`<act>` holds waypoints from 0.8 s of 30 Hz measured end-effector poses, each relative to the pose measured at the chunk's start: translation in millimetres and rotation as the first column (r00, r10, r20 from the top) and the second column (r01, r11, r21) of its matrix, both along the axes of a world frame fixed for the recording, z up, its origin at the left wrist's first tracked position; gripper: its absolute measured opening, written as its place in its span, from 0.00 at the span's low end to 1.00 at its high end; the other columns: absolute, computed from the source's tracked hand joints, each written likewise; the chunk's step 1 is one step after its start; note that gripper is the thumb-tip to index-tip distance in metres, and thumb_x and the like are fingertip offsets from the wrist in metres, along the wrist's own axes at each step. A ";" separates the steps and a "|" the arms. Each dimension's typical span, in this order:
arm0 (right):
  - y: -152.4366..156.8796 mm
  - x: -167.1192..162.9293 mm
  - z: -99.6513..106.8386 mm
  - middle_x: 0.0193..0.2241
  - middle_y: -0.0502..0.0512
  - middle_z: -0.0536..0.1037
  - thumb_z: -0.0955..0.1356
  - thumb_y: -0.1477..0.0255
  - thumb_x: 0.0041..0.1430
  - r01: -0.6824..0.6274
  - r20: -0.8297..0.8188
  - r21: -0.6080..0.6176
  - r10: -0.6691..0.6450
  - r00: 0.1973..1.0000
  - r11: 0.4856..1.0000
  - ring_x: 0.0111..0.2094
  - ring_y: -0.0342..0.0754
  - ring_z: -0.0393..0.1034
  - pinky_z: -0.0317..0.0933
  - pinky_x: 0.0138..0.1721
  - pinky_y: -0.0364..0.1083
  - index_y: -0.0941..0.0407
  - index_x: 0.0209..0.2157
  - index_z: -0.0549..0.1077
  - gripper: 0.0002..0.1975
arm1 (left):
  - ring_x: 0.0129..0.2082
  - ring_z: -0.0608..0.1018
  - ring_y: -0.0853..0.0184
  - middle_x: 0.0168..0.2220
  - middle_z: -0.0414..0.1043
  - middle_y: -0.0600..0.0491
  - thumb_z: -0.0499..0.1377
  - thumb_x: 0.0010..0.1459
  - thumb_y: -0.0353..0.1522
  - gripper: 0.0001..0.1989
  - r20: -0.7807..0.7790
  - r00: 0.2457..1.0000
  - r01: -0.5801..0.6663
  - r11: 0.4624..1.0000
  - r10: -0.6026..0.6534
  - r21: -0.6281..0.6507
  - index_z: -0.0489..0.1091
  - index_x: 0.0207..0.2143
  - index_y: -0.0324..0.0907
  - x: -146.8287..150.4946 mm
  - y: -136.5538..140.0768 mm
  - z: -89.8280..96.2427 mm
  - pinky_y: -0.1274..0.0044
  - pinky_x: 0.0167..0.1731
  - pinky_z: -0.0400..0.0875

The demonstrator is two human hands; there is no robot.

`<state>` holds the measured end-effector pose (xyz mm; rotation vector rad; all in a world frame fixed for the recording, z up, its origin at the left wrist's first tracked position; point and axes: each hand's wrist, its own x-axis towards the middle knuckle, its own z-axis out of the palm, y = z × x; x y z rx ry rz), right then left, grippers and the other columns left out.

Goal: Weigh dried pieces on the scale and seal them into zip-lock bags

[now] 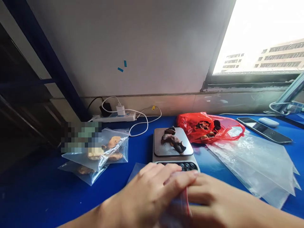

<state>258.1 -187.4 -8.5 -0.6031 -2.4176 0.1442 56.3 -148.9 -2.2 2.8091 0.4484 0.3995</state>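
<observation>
My only feed: head-worn, forward and down
I look across the desk (140, 148) from close above, wall (135, 47) straight ahead, window (257, 38) at upper right.

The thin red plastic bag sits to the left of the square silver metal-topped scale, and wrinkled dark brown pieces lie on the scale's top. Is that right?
Not quite: the thin red plastic bag sits to the right of the square silver metal-topped scale, as the head view shows. The wrinkled dark brown pieces do lie on the scale's top.
</observation>
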 end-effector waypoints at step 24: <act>83.2 17.1 -17.5 0.41 0.61 0.78 0.64 0.74 0.60 0.631 0.196 -0.013 -0.617 0.762 0.776 0.42 0.53 0.71 0.62 0.47 0.51 0.60 0.47 0.75 0.15 | 0.57 0.70 0.58 0.60 0.64 0.50 0.62 0.55 0.37 0.36 0.116 0.897 -0.428 0.904 0.426 -0.012 0.52 0.64 0.48 -16.9 46.0 15.4 0.66 0.56 0.66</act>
